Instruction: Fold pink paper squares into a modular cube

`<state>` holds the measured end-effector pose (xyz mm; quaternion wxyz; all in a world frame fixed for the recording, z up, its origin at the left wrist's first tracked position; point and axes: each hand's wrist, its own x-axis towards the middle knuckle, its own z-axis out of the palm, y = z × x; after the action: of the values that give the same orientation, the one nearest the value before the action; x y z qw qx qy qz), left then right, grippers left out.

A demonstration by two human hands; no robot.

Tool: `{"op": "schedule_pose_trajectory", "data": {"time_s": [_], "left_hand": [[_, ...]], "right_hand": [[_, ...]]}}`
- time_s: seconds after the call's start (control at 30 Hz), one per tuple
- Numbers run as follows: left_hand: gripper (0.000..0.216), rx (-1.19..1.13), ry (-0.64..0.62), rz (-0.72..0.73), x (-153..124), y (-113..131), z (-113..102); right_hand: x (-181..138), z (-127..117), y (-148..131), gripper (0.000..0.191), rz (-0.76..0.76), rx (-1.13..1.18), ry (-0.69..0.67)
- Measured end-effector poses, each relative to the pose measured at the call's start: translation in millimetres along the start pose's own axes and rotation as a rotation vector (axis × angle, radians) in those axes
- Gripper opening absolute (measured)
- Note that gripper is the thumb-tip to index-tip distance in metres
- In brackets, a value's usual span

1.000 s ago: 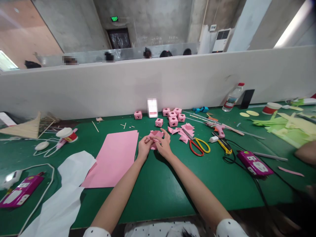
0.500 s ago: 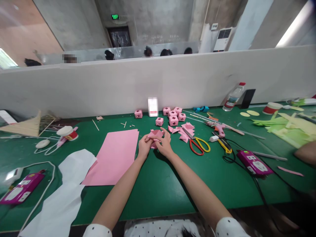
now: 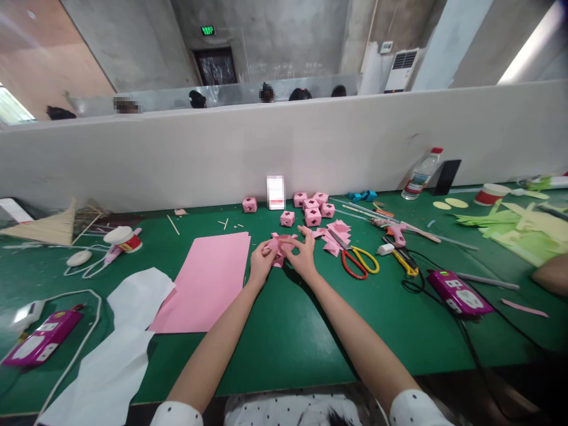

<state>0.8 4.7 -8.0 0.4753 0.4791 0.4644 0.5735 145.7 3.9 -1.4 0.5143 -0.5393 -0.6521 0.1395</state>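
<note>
My left hand (image 3: 261, 262) and my right hand (image 3: 304, 255) meet over the green table (image 3: 284, 349), both pinched on a small folded pink paper piece (image 3: 281, 244) held between them. A flat stack of pink paper sheets (image 3: 205, 280) lies just left of my left hand. Behind my hands stand several finished pink paper cubes (image 3: 312, 210), and loose folded pink pieces (image 3: 334, 234) lie to the right of my right hand.
Red and yellow scissors (image 3: 358, 260), a pink glue gun (image 3: 394, 234), a magenta power strip (image 3: 460, 292) with black cable and a water bottle (image 3: 417, 176) sit right. White paper (image 3: 116, 349), another power strip (image 3: 39, 343) and a glue pot (image 3: 124, 239) sit left. Another person's arm (image 3: 550, 276) shows at far right.
My right hand has shifted slightly up and right on the pink piece, its fingers now spread over the top; the left hand keeps its pinch.
</note>
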Motion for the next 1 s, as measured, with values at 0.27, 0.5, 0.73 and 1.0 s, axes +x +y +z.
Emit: {"op": "schedule_pose_trajectory", "data": {"time_s": [0.27,0.5,0.73,1.0], "left_hand": [[0.051,0.071,-0.066,0.103,-2.9,1.4,0.2],[0.040,0.288,-0.055,0.265,-15.4,14.4,7.1],[0.034,0.418,0.054,0.393,-14.4,15.8,5.1],[0.019,0.386,0.021,0.415,-8.4,13.3,-3.7]], "right_hand": [[0.3,-1.3,2.6,0.021,-0.080,-0.110,-0.026],[-0.6,-3.9,-0.9,0.013,-0.136,-0.130,0.000],[0.8,-0.5,4.7,0.009,-0.051,-0.078,0.014],[0.3,-0.6,6.5,0.012,-0.041,-0.068,-0.029]]}}
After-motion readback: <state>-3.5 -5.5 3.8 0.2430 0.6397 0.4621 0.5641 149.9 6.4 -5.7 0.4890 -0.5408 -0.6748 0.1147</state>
